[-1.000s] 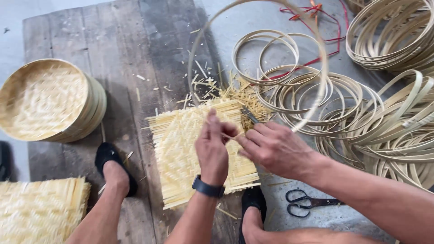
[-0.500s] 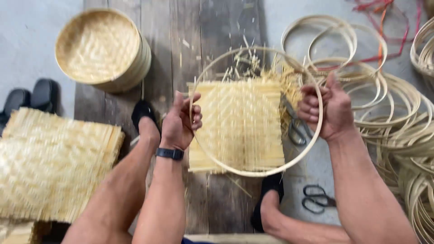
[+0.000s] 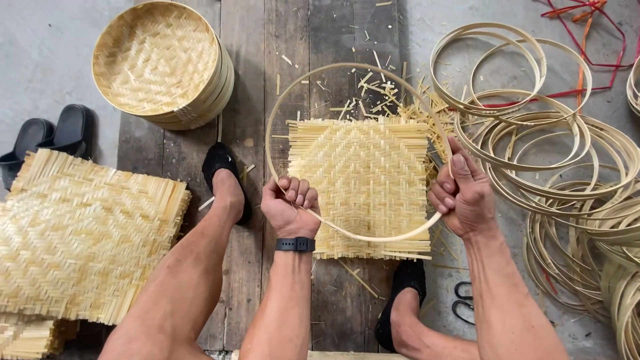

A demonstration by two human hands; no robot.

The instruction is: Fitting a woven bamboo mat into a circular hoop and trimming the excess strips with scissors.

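You hold a thin bamboo hoop (image 3: 347, 70) flat over a square woven mat (image 3: 363, 183), which lies on the weathered plank floor (image 3: 300, 40) between your feet. The hoop is a pale, smooth strip bent into a near circle, about as wide as the mat beneath it. The mat is plaited from narrow straw-coloured slats in a herringbone weave, with loose, uneven slat ends sticking out along all four edges.

Your left hand (image 3: 290, 207) is curled shut around the hoop's near-left arc, knuckles up, a dark watch (image 3: 295, 244) on the wrist. Your right hand (image 3: 463, 193) grips the right arc, fingers wrapped and thumb pressed along the strip.

Short offcuts litter the planks just beyond the mat. To your right a tangle of spare hoops (image 3: 533, 133) lies on the grey concrete, with red cord (image 3: 587, 33) near the far ones. Dark handles near your right foot look like scissors (image 3: 463, 301), though they are partly hidden. At the far left sits a stack of finished round trays (image 3: 160, 63), nearer left a pile of more woven mats (image 3: 80, 233), and beside it a pair of black sandals (image 3: 47, 133).
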